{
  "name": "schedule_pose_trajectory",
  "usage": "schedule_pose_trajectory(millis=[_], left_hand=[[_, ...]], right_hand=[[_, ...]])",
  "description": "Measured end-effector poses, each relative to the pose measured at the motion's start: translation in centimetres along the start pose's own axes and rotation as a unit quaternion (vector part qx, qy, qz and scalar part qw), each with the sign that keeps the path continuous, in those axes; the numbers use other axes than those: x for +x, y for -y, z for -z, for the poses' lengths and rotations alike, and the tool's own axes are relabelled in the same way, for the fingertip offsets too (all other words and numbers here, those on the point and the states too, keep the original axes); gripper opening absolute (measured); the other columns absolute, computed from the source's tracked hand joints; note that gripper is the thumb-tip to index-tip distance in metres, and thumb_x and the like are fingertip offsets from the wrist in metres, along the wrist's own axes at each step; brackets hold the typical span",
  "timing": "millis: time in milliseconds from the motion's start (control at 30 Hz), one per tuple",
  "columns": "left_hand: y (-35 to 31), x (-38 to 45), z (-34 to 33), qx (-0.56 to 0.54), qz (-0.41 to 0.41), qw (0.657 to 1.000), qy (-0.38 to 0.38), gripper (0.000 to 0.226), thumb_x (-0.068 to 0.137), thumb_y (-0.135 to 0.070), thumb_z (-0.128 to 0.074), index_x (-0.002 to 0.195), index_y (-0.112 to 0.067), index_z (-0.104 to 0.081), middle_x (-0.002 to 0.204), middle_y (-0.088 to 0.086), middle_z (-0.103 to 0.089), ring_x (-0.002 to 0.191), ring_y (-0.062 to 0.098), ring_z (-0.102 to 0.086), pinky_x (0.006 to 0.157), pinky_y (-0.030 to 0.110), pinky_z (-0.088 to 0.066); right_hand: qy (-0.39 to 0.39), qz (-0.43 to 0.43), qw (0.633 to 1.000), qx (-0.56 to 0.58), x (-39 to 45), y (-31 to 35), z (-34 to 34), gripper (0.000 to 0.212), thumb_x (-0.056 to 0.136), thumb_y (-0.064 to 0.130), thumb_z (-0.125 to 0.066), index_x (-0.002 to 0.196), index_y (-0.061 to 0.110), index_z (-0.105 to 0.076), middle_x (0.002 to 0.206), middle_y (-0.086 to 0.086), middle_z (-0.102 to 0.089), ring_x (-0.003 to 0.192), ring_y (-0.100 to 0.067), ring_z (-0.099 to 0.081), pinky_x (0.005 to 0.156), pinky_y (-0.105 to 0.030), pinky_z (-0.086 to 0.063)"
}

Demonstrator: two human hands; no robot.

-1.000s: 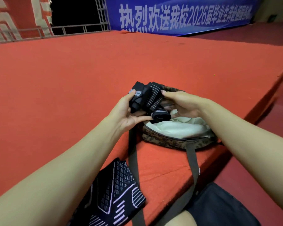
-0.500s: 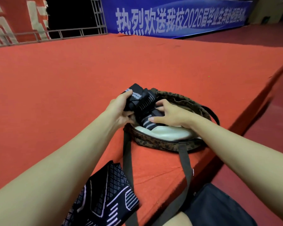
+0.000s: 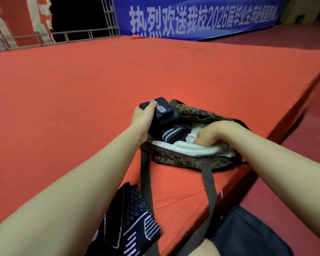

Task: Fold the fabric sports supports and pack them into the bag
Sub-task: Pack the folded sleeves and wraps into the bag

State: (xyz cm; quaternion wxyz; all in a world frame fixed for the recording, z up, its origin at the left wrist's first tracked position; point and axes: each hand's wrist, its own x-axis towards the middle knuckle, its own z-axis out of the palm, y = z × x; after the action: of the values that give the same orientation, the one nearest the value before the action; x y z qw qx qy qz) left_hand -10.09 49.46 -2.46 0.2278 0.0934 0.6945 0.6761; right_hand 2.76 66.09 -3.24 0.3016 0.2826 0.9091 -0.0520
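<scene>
The person is sitting at the edge of a red carpeted platform (image 3: pixel 81 93), both bare arms stretched out toward a leopard-print bag (image 3: pixel 185 159) lying open near that edge. The left hand (image 3: pixel 143 115) is gripping a bundle of folded black supports with grey stripes (image 3: pixel 166 124), fingers curled round its far end, and the bundle is sitting in the left part of the bag's mouth, half in and half sticking up above the rim. The right hand (image 3: pixel 211 133) is curling its fingers down onto the cream lining (image 3: pixel 188 148) at the near side of the opening, pinching it just beside the striped bundle. The bag's dark straps (image 3: pixel 209 183) are trailing toward the person over the platform edge. Another black support with a white dot-and-line pattern (image 3: pixel 131 224) is lying close by under the left forearm. A blue banner with white characters (image 3: pixel 201 17) is hanging at the back.
</scene>
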Motion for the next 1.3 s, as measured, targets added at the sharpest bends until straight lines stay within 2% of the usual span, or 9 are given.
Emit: schedule_pose_trajectory(millis=[200, 300, 400, 567, 733, 800, 967, 1167, 1300], left_hand=[[-0.1, 0.4, 1.3, 0.034, -0.026, 0.999, 0.023, 0.023, 0.097, -0.044, -0.067, 0.103, -0.022, -0.072, 0.102, 0.001, -0.077, 0.095, 0.025, -0.072, 0.087, 0.036, -0.058], [-0.2, 0.4, 1.4, -0.008, -0.028, 0.999, 0.038, 0.033, 0.095, -0.044, -0.069, 0.117, -0.018, -0.073, 0.114, 0.008, -0.078, 0.108, 0.032, -0.074, 0.100, 0.052, -0.057], [-0.9, 0.2, 0.7, -0.067, -0.025, 0.997, 0.041, 0.033, 0.098, -0.041, -0.069, 0.118, -0.014, -0.071, 0.113, 0.008, -0.078, 0.099, 0.027, -0.075, 0.088, 0.040, -0.061], [-1.6, 0.3, -2.0, 0.021, -0.072, 0.997, 0.036, 0.023, 0.097, -0.042, -0.069, 0.097, -0.020, -0.075, 0.098, 0.004, -0.079, 0.093, 0.025, -0.076, 0.082, 0.038, -0.059], [-1.2, 0.6, -3.2, 0.076, -0.072, 0.993, 0.047, 0.024, 0.099, -0.045, -0.063, 0.087, -0.025, -0.069, 0.100, 0.004, -0.077, 0.095, 0.025, -0.073, 0.089, 0.039, -0.058], [-1.0, 0.9, -2.7, 0.079, -0.055, 0.994, 0.061, 0.030, 0.098, -0.051, -0.064, 0.096, -0.022, -0.072, 0.103, 0.004, -0.077, 0.098, 0.024, -0.073, 0.090, 0.037, -0.058], [-1.3, 1.3, -1.7, 0.010, -0.021, 0.997, 0.070, 0.051, 0.095, -0.050, -0.072, 0.119, -0.005, -0.071, 0.114, 0.015, -0.076, 0.101, 0.032, -0.075, 0.088, 0.048, -0.060], [-2.4, 1.8, -1.7, -0.071, 0.026, 0.995, 0.066, 0.046, 0.098, -0.047, -0.070, 0.123, -0.009, -0.068, 0.119, 0.018, -0.075, 0.095, 0.033, -0.074, 0.077, 0.048, -0.063], [-1.9, 2.2, -1.6, -0.081, 0.029, 0.994, 0.068, 0.054, 0.102, -0.056, -0.057, 0.133, -0.013, -0.062, 0.121, 0.014, -0.075, 0.099, 0.031, -0.075, 0.053, 0.034, -0.059]], right_hand=[[-0.106, -0.029, 0.994, 0.018, 0.9, -1.3, 0.8, 0.081, 0.103, 0.041, -0.049, 0.166, 0.016, -0.004, 0.169, -0.016, -0.026, 0.152, -0.034, -0.033, 0.119, -0.042, -0.032], [-0.164, 0.016, 0.978, 0.131, 0.8, -2.0, 2.2, 0.067, 0.108, 0.033, -0.042, 0.166, 0.016, -0.011, 0.165, -0.016, -0.035, 0.148, -0.034, -0.039, 0.116, -0.039, -0.033], [-0.213, 0.048, 0.940, 0.261, 1.0, -1.9, 3.3, 0.061, 0.109, 0.054, -0.031, 0.158, 0.017, -0.034, 0.151, -0.014, -0.054, 0.140, -0.032, -0.048, 0.111, -0.040, -0.036], [-0.114, 0.119, 0.816, 0.554, 1.7, -0.7, 3.7, 0.073, 0.092, 0.086, -0.031, 0.118, 0.027, -0.065, 0.102, -0.001, -0.074, 0.094, -0.021, -0.061, 0.088, -0.036, -0.045], [-0.072, 0.223, 0.717, 0.657, 2.6, -0.1, 2.9, 0.039, 0.101, 0.057, -0.055, 0.109, 0.022, -0.072, 0.091, 0.005, -0.075, 0.088, -0.014, -0.068, 0.079, -0.029, -0.054], [-0.114, 0.223, 0.719, 0.649, 2.8, 0.1, 2.2, 0.024, 0.104, 0.047, -0.058, 0.106, 0.026, -0.070, 0.072, 0.013, -0.068, 0.070, -0.005, -0.063, 0.066, -0.023, -0.050], [-0.443, 0.188, 0.769, 0.421, 4.6, -1.2, 2.3, 0.033, 0.111, 0.030, -0.046, 0.098, 0.004, -0.062, 0.086, -0.006, -0.064, 0.080, -0.020, -0.052, 0.067, -0.034, -0.034], [-0.398, 0.136, 0.853, 0.309, 5.3, -1.0, 2.6, 0.025, 0.111, 0.034, -0.043, 0.122, 0.013, -0.050, 0.099, -0.017, -0.066, 0.091, -0.035, -0.060, 0.074, -0.042, -0.040], [-0.283, 0.114, 0.833, 0.462, 5.4, -0.2, 2.0, 0.037, 0.105, 0.048, -0.053, 0.125, 0.019, -0.039, 0.109, -0.014, -0.061, 0.092, -0.030, -0.064, 0.076, -0.043, -0.055]])
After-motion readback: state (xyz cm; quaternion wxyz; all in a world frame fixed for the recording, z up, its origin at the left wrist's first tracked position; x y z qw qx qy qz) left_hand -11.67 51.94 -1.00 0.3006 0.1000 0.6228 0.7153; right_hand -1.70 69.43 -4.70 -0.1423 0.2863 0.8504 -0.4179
